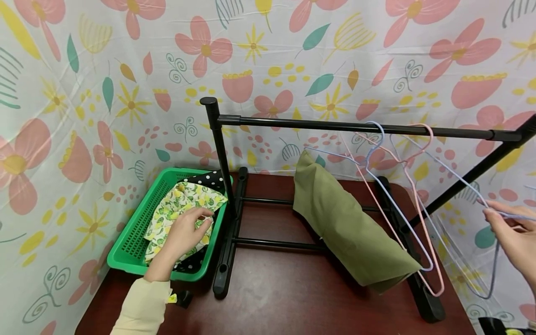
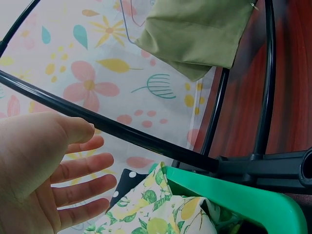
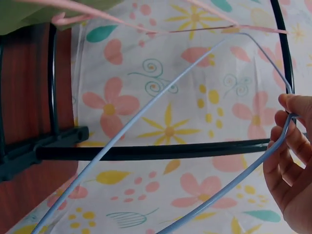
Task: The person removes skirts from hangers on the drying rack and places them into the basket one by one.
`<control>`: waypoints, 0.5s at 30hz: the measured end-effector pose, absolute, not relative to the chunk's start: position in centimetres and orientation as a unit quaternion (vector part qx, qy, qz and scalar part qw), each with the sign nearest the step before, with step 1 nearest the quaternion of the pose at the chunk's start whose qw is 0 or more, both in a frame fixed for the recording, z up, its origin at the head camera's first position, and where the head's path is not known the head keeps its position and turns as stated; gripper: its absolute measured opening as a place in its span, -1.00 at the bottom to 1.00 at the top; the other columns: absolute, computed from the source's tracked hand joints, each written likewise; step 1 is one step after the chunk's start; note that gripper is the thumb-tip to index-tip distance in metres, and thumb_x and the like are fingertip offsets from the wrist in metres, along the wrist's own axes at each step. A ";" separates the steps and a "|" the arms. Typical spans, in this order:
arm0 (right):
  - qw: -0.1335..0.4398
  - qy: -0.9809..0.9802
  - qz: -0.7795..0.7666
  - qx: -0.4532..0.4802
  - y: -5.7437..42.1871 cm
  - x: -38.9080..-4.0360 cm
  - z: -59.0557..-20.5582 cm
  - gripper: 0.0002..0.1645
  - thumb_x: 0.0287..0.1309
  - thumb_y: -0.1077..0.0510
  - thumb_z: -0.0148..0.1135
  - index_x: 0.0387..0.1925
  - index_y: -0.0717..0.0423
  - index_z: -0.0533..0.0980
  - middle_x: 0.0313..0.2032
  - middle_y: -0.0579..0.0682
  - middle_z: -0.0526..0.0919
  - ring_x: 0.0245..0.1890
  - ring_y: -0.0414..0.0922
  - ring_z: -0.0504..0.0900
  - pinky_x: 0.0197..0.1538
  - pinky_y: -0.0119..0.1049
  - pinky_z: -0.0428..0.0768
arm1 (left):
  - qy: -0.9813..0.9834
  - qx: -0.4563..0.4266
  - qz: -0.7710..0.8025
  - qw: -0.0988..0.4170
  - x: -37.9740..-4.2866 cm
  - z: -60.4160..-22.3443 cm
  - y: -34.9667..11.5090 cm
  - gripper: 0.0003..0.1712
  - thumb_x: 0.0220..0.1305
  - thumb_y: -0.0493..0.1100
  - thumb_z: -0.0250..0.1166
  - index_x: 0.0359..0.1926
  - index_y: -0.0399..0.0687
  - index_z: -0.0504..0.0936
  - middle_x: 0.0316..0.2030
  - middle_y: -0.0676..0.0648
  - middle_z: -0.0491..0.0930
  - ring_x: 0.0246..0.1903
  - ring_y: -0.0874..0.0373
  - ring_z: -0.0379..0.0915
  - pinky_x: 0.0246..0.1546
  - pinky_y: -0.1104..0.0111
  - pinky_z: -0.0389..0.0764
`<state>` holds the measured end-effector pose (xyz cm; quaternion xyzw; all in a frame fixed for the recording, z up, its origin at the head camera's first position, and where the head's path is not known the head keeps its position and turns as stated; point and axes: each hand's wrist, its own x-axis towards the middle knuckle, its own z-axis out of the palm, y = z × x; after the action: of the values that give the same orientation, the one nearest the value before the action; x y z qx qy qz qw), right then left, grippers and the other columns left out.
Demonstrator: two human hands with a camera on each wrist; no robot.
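My left hand [image 1: 188,232] is over a green plastic basket [image 1: 130,256], just above a lemon-print cloth [image 1: 177,200]. Its fingers are relaxed and hold nothing; in the left wrist view the palm and loosely bent fingers show beside the rack's bar. At the far right, my right hand [image 1: 512,237] pinches a blue clothes hanger [image 3: 225,185] near its neck, beside the rack's top bar [image 1: 293,123]. An olive-green fabric piece [image 1: 347,228] hangs slanted by a blue hanger and a pink hanger [image 1: 412,181] on that bar.
A black garment rack [image 1: 222,158] stands on a dark red-brown table [image 1: 289,288]. Black polka-dot fabric [image 1: 209,179] lies under the lemon-print cloth in the basket. A flower-patterned sheet [image 1: 272,56] covers the wall behind and at both sides.
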<state>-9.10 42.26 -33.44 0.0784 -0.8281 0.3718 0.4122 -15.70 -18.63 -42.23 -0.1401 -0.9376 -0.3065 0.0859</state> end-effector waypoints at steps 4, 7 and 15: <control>0.423 -0.830 0.354 0.088 41.9 -9.9 -32.5 -0.74 0.00 0.47 0.16 -0.20 0.47 0.58 -0.46 -0.64 0.48 -0.63 -0.67 0.33 -0.55 -0.84 0.24 | -0.938 -0.137 -0.307 0.089 -15.8 -42.2 -18.5 -0.80 0.28 -0.12 0.16 -0.10 0.02 0.60 -0.13 -0.04 0.59 -0.17 0.04 0.51 -0.31 0.16 0.54; 0.428 -0.835 0.335 0.086 41.6 -10.5 -31.9 -0.77 0.03 0.43 0.17 -0.24 0.53 0.56 -0.45 -0.66 0.44 -0.62 -0.67 0.29 -0.54 -0.84 0.22 | -0.937 -0.134 -0.308 0.090 -15.8 -42.2 -18.3 -0.80 0.28 -0.11 0.16 -0.10 0.03 0.61 -0.13 -0.04 0.59 -0.18 0.06 0.51 -0.31 0.17 0.54; 0.425 -0.865 0.253 0.082 41.0 -12.0 -30.8 -0.73 -0.01 0.48 0.20 -0.24 0.25 0.65 -0.35 -0.76 0.31 -0.50 -0.74 0.21 -0.40 -0.86 0.17 | -0.930 -0.133 -0.328 0.096 -16.0 -42.1 -17.9 -0.79 0.30 -0.09 0.14 -0.10 0.07 0.61 -0.11 0.01 0.59 -0.19 0.09 0.53 -0.27 0.16 0.54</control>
<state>-12.02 41.05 -30.81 0.0819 -0.8650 0.2530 0.4254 -15.98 -17.94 -42.08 -0.1334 -0.9304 -0.3278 0.0956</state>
